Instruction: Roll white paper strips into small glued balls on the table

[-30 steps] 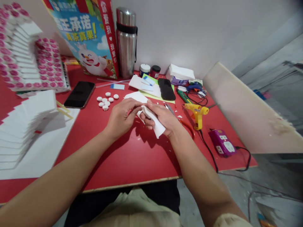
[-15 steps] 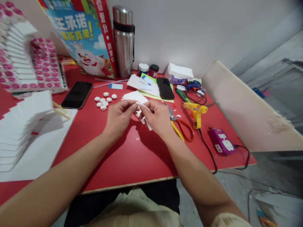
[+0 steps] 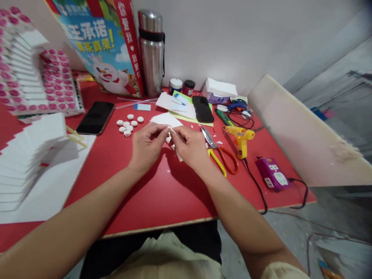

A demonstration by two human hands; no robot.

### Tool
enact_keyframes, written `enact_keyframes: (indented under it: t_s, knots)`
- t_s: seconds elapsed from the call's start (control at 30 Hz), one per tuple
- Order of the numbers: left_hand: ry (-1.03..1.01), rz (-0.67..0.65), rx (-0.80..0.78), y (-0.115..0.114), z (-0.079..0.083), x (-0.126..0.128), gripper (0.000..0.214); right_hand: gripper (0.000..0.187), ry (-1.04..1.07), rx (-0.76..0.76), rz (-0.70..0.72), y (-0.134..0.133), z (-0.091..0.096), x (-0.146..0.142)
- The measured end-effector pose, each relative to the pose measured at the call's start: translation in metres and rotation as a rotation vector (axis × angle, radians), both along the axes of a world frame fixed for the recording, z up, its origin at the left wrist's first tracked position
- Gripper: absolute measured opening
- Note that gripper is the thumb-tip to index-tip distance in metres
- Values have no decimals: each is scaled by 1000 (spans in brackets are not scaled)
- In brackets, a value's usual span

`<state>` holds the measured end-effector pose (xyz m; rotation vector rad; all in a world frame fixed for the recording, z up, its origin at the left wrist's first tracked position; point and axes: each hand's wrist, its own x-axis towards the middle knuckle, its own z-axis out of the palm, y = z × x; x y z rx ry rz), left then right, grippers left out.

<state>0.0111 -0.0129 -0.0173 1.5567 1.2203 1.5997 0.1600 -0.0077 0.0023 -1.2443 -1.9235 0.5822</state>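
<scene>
Over the middle of the red table, my left hand [image 3: 148, 145] and my right hand [image 3: 188, 145] meet, fingertips pinched together on a small strip of white paper [image 3: 170, 129]. Its exact shape is mostly covered by my fingers. White paper sheets [image 3: 166, 119] lie just behind and beneath the hands, with small scraps around them. Left of my left hand rests a group of small white paper rolls [image 3: 126, 124], round and flat. Scissors [image 3: 214, 145] with one yellow and one red handle lie open just right of my right hand.
A yellow glue gun [image 3: 241, 138] stands at right, its cord running past a purple power strip [image 3: 272, 174]. Phones lie at left [image 3: 95, 117] and back [image 3: 202, 109]. A steel thermos [image 3: 151, 54] and a printed bag [image 3: 101, 50] stand behind; a layered white paper model [image 3: 31, 155] is at left.
My right hand has shifted slightly and its fingers have turned against the left fingertips, still pinching the white paper. More of the scissors now shows. Other things stay in place.
</scene>
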Motion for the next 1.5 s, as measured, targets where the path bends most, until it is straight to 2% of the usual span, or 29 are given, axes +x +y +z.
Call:
enact_keyframes:
  t_s: [0.2, 0.27, 0.4, 0.53, 0.7, 0.83, 0.9, 1.0, 1.13, 1.27, 1.37, 1.5]
  knots:
    - [152, 52, 140, -1, 0, 0, 14, 24, -51, 53, 7, -4, 3, -2]
    - [239, 86, 230, -1, -2, 0, 15, 25, -35, 48, 11, -5, 5, -3]
    - [427, 140, 448, 2, -6, -1, 18, 29, 88, -24, 25, -6, 9, -3]
    - [507, 111, 535, 1, -10, -1, 26, 30, 181, -119, -5, -5, 8, -1]
    - [413, 51, 471, 1, -9, 0, 23, 24, 339, -268, -16, -2, 9, 2]
    - [194, -83, 241, 5, -5, -2, 16, 25, 363, -359, 69, 2, 9, 7]
    - [167, -142, 176, 7, -4, -5, 17, 25, 300, -328, 100, 4, 7, 9]
    - [212, -167, 181, 8, -4, -7, 21, 25, 189, -234, 100, 6, 4, 12]
    - [275, -157, 213, 6, -5, -6, 24, 27, 90, -151, 86, 6, 4, 13]
    - [311, -123, 237, 6, -6, -5, 23, 24, 79, -143, 64, 5, 3, 10]
    - [299, -104, 231, 7, -4, -6, 21, 22, 238, -301, 46, 5, 4, 8]
    - [262, -85, 178, 8, -1, -8, 14, 31, 649, -747, 86, 10, 9, 10]
